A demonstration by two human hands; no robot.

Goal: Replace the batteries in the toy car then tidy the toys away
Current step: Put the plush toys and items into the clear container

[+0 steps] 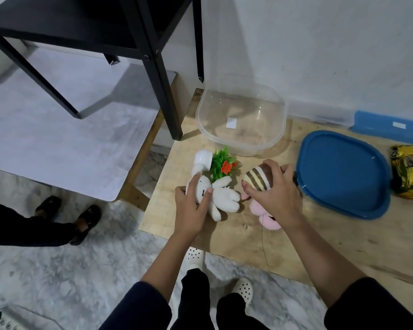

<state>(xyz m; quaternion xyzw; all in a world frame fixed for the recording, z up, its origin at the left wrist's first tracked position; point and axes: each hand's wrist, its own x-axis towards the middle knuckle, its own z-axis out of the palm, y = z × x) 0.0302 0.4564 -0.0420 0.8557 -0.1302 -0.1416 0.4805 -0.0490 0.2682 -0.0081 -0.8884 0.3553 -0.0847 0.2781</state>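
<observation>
Wooden board carries white-labelled tub; hands grip rabbit and striped toy.

I see the white plush bunny flat on the desk, left hand gripping it. Right hand grips the striped plush, pink plush beneath. Clear tub open, blue lid beside it. Gold toy car far right.

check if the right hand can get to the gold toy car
Probably yes, once freed: the right hand grips the striped plush toy, and only the flat blue lid lies between it and the toy car, so nothing tall blocks the way.
</observation>
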